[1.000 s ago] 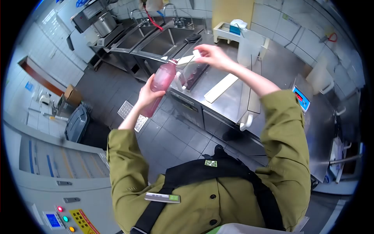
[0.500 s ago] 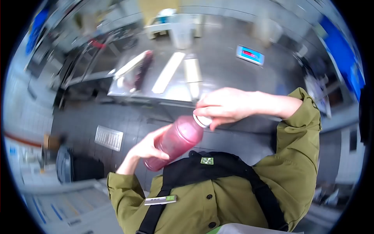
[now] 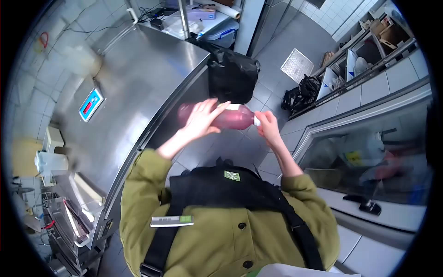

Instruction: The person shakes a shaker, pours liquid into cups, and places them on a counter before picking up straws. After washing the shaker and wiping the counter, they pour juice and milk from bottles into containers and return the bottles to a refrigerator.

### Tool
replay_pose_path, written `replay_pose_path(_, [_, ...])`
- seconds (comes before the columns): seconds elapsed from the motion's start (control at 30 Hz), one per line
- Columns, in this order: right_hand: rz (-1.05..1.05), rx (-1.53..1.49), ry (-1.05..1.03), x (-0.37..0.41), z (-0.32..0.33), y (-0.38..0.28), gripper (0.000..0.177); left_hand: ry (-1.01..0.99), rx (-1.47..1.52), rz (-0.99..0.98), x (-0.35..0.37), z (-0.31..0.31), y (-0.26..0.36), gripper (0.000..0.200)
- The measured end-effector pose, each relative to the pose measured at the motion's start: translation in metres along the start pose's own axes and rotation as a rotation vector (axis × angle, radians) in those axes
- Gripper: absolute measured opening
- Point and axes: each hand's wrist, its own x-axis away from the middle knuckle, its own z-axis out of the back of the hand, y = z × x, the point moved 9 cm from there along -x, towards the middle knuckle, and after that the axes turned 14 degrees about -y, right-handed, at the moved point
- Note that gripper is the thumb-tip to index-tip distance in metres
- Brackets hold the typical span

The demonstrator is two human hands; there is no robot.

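A bottle of pinkish-red liquid (image 3: 237,119) lies sideways in the air in front of my chest. It bears a white label on its upper side, and its neck points right. My left hand (image 3: 200,121) is wrapped over the bottle's body, thumb below and fingers across the top, covering part of it. At the neck end, my right hand (image 3: 267,125) is closed around the white cap (image 3: 256,121), most of which the fingers hide.
To the left runs a steel worktable (image 3: 134,60) with a digital scale (image 3: 91,105) and a clear plastic pitcher (image 3: 53,162). A black bin bag (image 3: 233,76) stands beyond the bottle. On the right is a glass-fronted door (image 3: 318,161) with a black handle (image 3: 364,205).
My body has turned right, so the worktable and scale now lie to the left. The bottle has gone from tilted to nearly level, with my hands still on its body and cap.
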Motion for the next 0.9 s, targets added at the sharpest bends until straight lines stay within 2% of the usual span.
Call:
replay_pose_path(0.07, [0.241, 0.272, 0.254, -0.006, 0.073, 0.004, 0.031, -0.195, 0.384, -0.024, -0.08, -0.033, -0.025, 0.091])
replay_pose_path(0.1, [0.237, 0.357, 0.386, -0.002, 0.1, 0.009, 0.034, -0.118, 0.596, -0.005, -0.117, -0.043, -0.048, 0.087])
replay_pose_path(0.13, [0.232, 0.521, 0.511, 0.003, 0.119, 0.007, 0.037, -0.019, 0.746, 0.124, -0.152, -0.05, -0.08, 0.084])
replay_pose_path(0.17, [0.199, 0.52, 0.579, 0.002, 0.138, 0.014, 0.039, 0.077, 0.889, 0.258, -0.187, -0.061, -0.118, 0.081])
replay_pose_path(0.23, [0.142, 0.608, 0.667, -0.006, 0.163, 0.017, 0.039, 0.229, 1.396, 0.535, -0.252, -0.121, -0.218, 0.08])
replay_pose_path(0.27, [0.216, 0.702, 0.671, -0.019, 0.178, 0.03, 0.038, 0.356, 1.424, 0.681, -0.273, -0.136, -0.265, 0.082])
replay_pose_path(0.3, [0.088, 0.515, 0.608, -0.034, 0.19, 0.048, 0.036, 0.487, 1.451, 0.824, -0.286, -0.146, -0.303, 0.085])
replay_pose_path(0.33, [-0.042, 0.333, 0.542, -0.051, 0.195, 0.063, 0.034, 0.49, 1.231, 1.046, -0.287, -0.135, -0.326, 0.092])
replay_pose_path(0.37, [-0.042, 0.266, 0.471, -0.069, 0.192, 0.064, 0.03, 0.409, 1.081, 1.239, -0.29, -0.138, -0.356, 0.103])
replay_pose_path(0.4, [-0.016, 0.263, 0.404, -0.091, 0.189, 0.063, 0.025, 0.519, 1.061, 1.36, -0.287, -0.13, -0.365, 0.106])
replay_pose_path(0.43, [-0.084, 0.267, 0.368, -0.111, 0.186, 0.065, 0.025, 0.638, 1.037, 1.473, -0.286, -0.118, -0.373, 0.109])
replay_pose_path(0.5, [-0.152, 0.28, 0.249, -0.164, 0.182, 0.074, 0.026, 0.867, 1.07, 1.579, -0.289, -0.157, -0.422, 0.116])
replay_pose_path(0.53, [-0.17, 0.192, 0.2, -0.191, 0.173, 0.071, 0.027, 0.828, 1.382, 1.6, -0.293, -0.166, -0.418, 0.108])
replay_pose_path(0.57, [-0.199, 0.092, 0.163, -0.217, 0.163, 0.068, 0.028, 0.907, 1.355, 1.35, -0.32, -0.198, -0.454, 0.073])
replay_pose_path(0.6, [-0.274, 0.029, 0.112, -0.239, 0.157, 0.07, 0.027, 0.852, 1.243, 1.211, -0.345, -0.2, -0.458, 0.033])
replay_pose_path(0.63, [-0.344, -0.036, 0.06, -0.263, 0.149, 0.073, 0.028, 1.003, 1.458, 0.968, -0.373, -0.182, -0.437, 0.017])
replay_pose_path(0.67, [-0.395, -0.171, 0.068, -0.28, 0.14, 0.075, 0.027, 1.118, 1.568, 0.883, -0.391, -0.181, -0.427, 0.012])
replay_pose_path(0.7, [-0.441, -0.305, 0.08, -0.299, 0.131, 0.077, 0.027, 1.249, 1.65, 0.777, -0.404, -0.15, -0.403, 0.014])
replay_pose_path(0.73, [-0.458, -0.559, -0.026, -0.317, 0.113, 0.079, 0.027, 1.226, 1.801, 0.806, -0.417, -0.134, -0.385, 0.02])
replay_pose_path(0.77, [-0.508, -0.691, -0.07, -0.328, 0.099, 0.08, 0.028, 1.283, 1.644, 0.766, -0.432, -0.142, -0.392, 0.031])
replay_pose_path(0.83, [-0.536, -0.974, -0.13, -0.364, 0.07, 0.09, 0.03, 1.31, 1.463, 1.048, -0.447, -0.146, -0.388, 0.042])
replay_pose_path(0.87, [-0.612, -0.995, -0.12, -0.381, 0.049, 0.064, 0.033, 1.331, 1.35, 1.167, -0.453, -0.15, -0.388, 0.044])
replay_pose_path(0.9, [-0.511, -1.008, -0.101, -0.415, 0.044, 0.063, 0.035, 1.445, 1.211, 1.197, -0.452, -0.139, -0.386, 0.04])
